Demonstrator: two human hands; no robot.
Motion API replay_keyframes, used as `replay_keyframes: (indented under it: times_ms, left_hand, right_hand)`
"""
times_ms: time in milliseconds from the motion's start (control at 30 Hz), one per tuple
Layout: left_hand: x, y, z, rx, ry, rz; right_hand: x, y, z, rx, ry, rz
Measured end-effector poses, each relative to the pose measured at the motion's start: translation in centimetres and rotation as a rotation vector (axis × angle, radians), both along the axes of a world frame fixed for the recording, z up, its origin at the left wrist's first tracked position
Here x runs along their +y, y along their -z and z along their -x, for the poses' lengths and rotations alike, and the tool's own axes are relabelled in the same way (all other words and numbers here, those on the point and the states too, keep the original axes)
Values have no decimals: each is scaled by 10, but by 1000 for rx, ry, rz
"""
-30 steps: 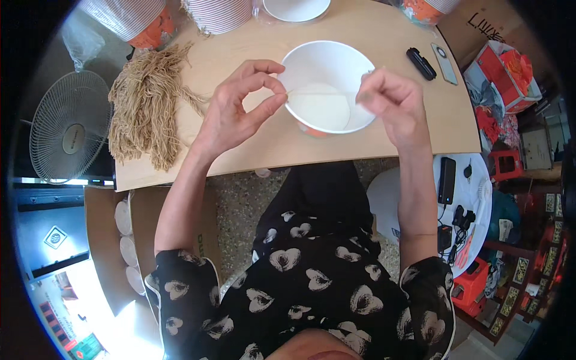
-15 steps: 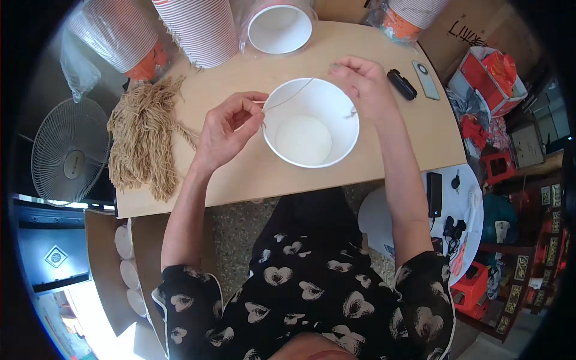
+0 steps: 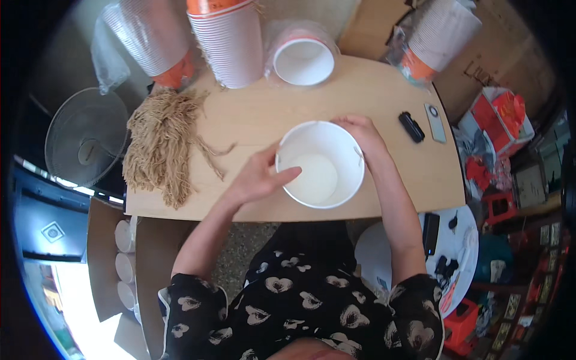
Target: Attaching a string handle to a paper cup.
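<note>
A white paper bucket (image 3: 339, 150) is tilted toward me near the table's front edge, its inside showing. My left hand (image 3: 259, 179) grips its left side, closed on the wall with the thumb over the rim and the fingers outside. Round the far right side of the rim curls my right hand (image 3: 365, 137), closed against the bucket; its fingertips are partly hidden behind the wall. A short bit of cord (image 3: 359, 152) shows at the right rim. Left of the hands lies a big bundle of tan twisted cords (image 3: 159, 147), a few strands trailing toward the bucket.
Along the back of the table (image 3: 288, 108) stand a stack of paper buckets (image 3: 231, 51), a wrapped bucket on its side (image 3: 306, 63) and another stack (image 3: 441, 39). A black case (image 3: 411, 127) and a phone (image 3: 435, 123) lie at right. A fan (image 3: 87, 138) stands left.
The cord that was stretched between my hands across the bucket's mouth no longer shows there. Both hands have moved onto the bucket, the left thumb now inside it. The whole view has shifted.
</note>
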State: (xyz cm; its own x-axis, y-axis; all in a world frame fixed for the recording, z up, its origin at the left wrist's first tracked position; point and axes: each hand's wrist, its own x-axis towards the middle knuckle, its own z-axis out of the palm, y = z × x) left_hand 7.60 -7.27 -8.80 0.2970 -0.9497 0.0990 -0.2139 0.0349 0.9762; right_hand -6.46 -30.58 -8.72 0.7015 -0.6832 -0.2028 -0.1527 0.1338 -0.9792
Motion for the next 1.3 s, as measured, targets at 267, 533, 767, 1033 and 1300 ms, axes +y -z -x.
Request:
replay_keyframes:
  times_ms: [267,533,767,1033,1300]
  left_hand:
    - [-4,-25,22,-264,-281,153]
    - [-30,-54,12,-1628,-296,236]
    - [-20,-90,6,-1457,-20,491]
    - [-10,-157,-121,-437,-83,693]
    - [-30,-286,-81,-303,390,288]
  right_hand:
    - [-21,1,16,-85,-50,196]
    - [66,-50,12,-450,-95,-114]
    - [34,-33,1,-775,-9,-279]
    - [-17,-67,-15,-1018,-479,-643]
    - [-49,-119,-50,-1069,-437,-606]
